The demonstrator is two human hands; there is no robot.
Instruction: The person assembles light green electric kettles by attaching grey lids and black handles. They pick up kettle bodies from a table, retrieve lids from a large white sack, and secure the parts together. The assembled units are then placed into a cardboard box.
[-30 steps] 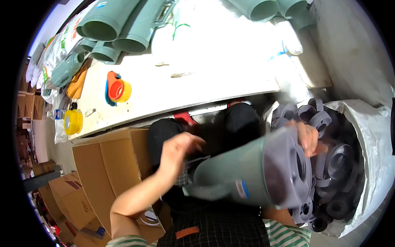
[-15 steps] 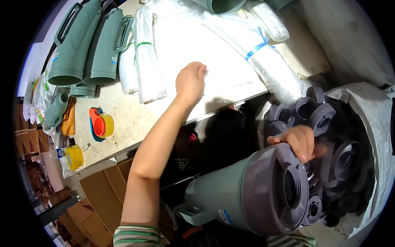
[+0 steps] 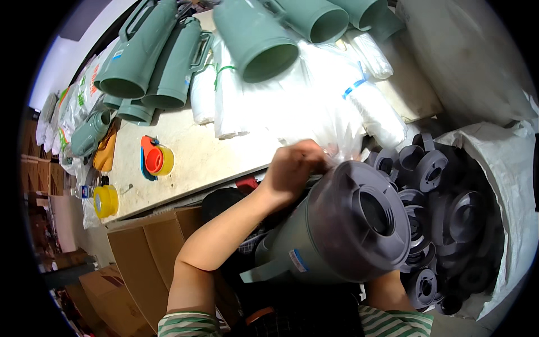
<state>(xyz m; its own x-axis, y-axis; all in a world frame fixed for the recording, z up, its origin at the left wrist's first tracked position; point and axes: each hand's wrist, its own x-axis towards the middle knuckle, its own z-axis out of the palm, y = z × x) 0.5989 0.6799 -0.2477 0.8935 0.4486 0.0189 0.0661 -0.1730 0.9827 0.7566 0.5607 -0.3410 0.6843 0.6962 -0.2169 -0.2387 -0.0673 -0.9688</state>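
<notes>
A green thermos flask casing (image 3: 286, 241) with a handle lies tilted across my lap. Its wide grey ring-shaped base (image 3: 387, 224) faces up and to the right. Beside the casing's upper edge, my left hand (image 3: 295, 168) is closed and slightly blurred, pinching a clear plastic bag (image 3: 343, 135). The bag stretches from the white stack on the table down to my fingers. My right forearm (image 3: 390, 292) runs up beneath the grey base, and the casing hides the hand itself.
Several green casings (image 3: 269, 59) stand on the worktable (image 3: 196, 151), near bundled plastic bags (image 3: 233, 106) and tape rolls (image 3: 163, 160). On the right, a large white sack (image 3: 514, 224) holds many grey plastic parts (image 3: 429, 171). An open cardboard box (image 3: 140, 253) is at lower left.
My left hand has come from the tabletop down to the casing, drawing the plastic bag along. My right hand has left the parts and gone behind the casing. The whole view has shifted.
</notes>
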